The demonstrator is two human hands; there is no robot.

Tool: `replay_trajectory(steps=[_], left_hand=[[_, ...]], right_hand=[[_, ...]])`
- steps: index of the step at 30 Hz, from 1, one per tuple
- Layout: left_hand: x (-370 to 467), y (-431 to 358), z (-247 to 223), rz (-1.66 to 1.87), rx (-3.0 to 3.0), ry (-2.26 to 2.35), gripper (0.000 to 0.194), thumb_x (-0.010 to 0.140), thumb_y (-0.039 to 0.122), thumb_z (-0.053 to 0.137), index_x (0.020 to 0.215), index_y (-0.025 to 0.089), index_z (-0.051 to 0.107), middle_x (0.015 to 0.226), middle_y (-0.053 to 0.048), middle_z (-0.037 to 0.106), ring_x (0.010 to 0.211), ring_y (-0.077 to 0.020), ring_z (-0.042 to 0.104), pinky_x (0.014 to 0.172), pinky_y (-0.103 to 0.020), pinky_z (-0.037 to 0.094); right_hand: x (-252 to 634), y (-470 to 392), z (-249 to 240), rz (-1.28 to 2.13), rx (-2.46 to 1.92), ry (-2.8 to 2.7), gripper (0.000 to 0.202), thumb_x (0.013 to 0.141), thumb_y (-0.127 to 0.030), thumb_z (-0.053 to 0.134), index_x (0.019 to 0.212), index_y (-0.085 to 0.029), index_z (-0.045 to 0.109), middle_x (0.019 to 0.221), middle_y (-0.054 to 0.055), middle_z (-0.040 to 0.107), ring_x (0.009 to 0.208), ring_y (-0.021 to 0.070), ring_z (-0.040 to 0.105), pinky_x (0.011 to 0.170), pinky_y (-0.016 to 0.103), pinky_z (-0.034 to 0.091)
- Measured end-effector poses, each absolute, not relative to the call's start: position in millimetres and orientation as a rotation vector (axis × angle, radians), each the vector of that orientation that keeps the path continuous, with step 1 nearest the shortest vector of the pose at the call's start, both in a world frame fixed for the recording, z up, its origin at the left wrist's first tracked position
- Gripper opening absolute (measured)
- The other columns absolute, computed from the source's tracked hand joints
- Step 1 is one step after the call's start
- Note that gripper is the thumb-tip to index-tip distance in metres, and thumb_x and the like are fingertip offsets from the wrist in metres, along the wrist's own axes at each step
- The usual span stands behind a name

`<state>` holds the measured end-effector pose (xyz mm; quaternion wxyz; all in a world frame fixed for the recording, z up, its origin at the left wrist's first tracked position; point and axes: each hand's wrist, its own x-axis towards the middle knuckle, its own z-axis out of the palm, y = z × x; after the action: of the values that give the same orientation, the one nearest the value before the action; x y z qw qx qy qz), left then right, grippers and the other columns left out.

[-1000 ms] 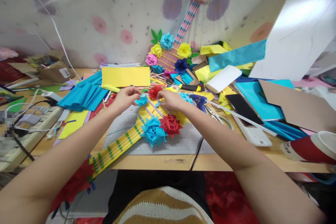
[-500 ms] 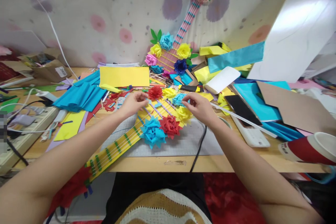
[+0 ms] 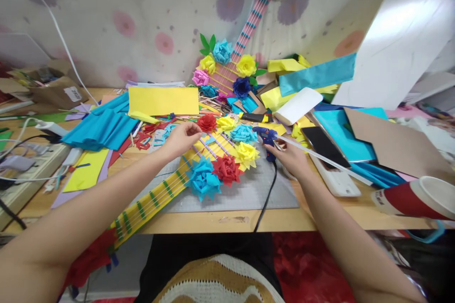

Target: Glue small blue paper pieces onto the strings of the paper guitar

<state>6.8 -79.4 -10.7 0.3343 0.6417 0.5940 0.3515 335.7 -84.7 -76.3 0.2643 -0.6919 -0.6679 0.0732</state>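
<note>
So your right hand (image 3: 293,156) just moved. A second ago it was up over the flowers close to your left hand (image 3: 183,141), then it pulled back to the right, and now its fingers are on the handle of the dark blue plastic glue gun (image 3: 266,136) with the long translucent stick poking out the back. They look part-curled, but I can't tell if you've really closed them round it. The gun itself sits about where it was, just beside the yellow paper guitar with green frets (image 3: 175,183).

Your left hand has hardly shifted. It's at the upper left edge of the guitar body, near the small red paper flower (image 3: 206,123), thumb and fingertips drawn close together. I can't tell whether anything's pinched in there. You had a little light blue paper flower by those fingers a second ago, and your hand hides that spot now.

The guitar lies at a slant on the pale grey mat (image 3: 284,195), neck running past the table edge toward you. My read: you've gone from two hands on the decorating to one on the tool, with the left minding that edge.
</note>
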Motion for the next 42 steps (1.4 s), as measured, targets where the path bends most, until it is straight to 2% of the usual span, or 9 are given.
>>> replay_trajectory(steps=[4,7,12,15,17,24,29,42], left_hand=[[10,-72,-21,0.914,1.751,1.510,0.010,0.068,0.025,0.059,0.072,0.016,0.058,0.069,0.001,0.061,0.061,-0.0105,0.053,0.058,-0.022,0.042],[9,-66,-29,0.928,1.730,1.499,0.011,0.067,0.027,0.060,0.071,0.017,0.059,0.069,0.000,0.063,0.061,-0.0111,0.054,0.057,-0.022,0.042],[13,-62,-31,0.934,1.696,1.538,0.011,0.066,0.027,0.060,0.069,0.017,0.060,0.069,-0.001,0.064,0.063,-0.0125,0.058,0.060,-0.023,0.043],[19,-62,-28,0.896,1.699,1.591,0.013,0.066,0.028,0.060,0.069,0.016,0.061,0.071,-0.002,0.066,0.065,-0.0140,0.059,0.062,-0.025,0.044],[23,-61,-26,0.871,1.710,1.627,0.014,0.066,0.030,0.060,0.070,0.016,0.062,0.072,-0.003,0.066,0.066,-0.0149,0.060,0.062,-0.025,0.045],[24,-60,-32,0.924,1.729,1.642,0.017,0.066,0.032,0.059,0.072,0.017,0.063,0.074,-0.003,0.067,0.068,-0.0150,0.060,0.062,-0.025,0.044],[21,-59,-34,0.946,1.687,1.610,0.015,0.066,0.029,0.059,0.071,0.016,0.063,0.071,-0.003,0.067,0.063,-0.0141,0.059,0.059,-0.025,0.043],[22,-59,-35,0.994,1.667,1.566,0.016,0.064,0.031,0.062,0.070,0.016,0.063,0.070,-0.003,0.067,0.064,-0.0144,0.059,0.059,-0.026,0.043]], right_hand=[[319,-65,-77,0.397,-2.021,-1.816,0.045,0.072,-0.057,0.054,0.089,-0.016,0.064,0.088,0.012,0.066,0.085,0.0264,0.061,0.068,0.033,0.043],[315,-58,-70,0.452,-2.068,-1.610,0.042,0.072,-0.054,0.055,0.085,-0.015,0.064,0.083,0.014,0.066,0.080,0.0266,0.061,0.065,0.034,0.044],[315,-63,-33,0.760,-1.555,-1.370,0.043,0.070,-0.055,0.058,0.085,-0.015,0.061,0.068,0.005,0.061,0.058,0.0139,0.055,0.056,0.027,0.043],[306,-71,-4,0.961,-1.374,-1.611,0.040,0.071,-0.056,0.057,0.075,-0.016,0.061,0.052,-0.001,0.050,0.047,0.0089,0.044,0.048,0.023,0.037],[297,-74,9,1.020,-1.404,-1.812,0.043,0.071,-0.058,0.057,0.071,-0.016,0.062,0.048,-0.002,0.047,0.045,0.0086,0.042,0.046,0.023,0.035],[266,-68,13,0.814,-1.583,-2.093,0.048,0.066,-0.064,0.057,0.070,-0.017,0.066,0.050,-0.001,0.051,0.051,0.0118,0.049,0.050,0.023,0.038],[261,-66,12,0.763,-1.574,-2.144,0.053,0.067,-0.068,0.054,0.078,-0.018,0.068,0.063,0.002,0.060,0.061,0.0146,0.055,0.059,0.024,0.043],[261,-63,9,0.736,-1.618,-2.170,0.055,0.067,-0.069,0.053,0.084,-0.019,0.069,0.066,0.004,0.062,0.068,0.0174,0.058,0.065,0.027,0.045]])
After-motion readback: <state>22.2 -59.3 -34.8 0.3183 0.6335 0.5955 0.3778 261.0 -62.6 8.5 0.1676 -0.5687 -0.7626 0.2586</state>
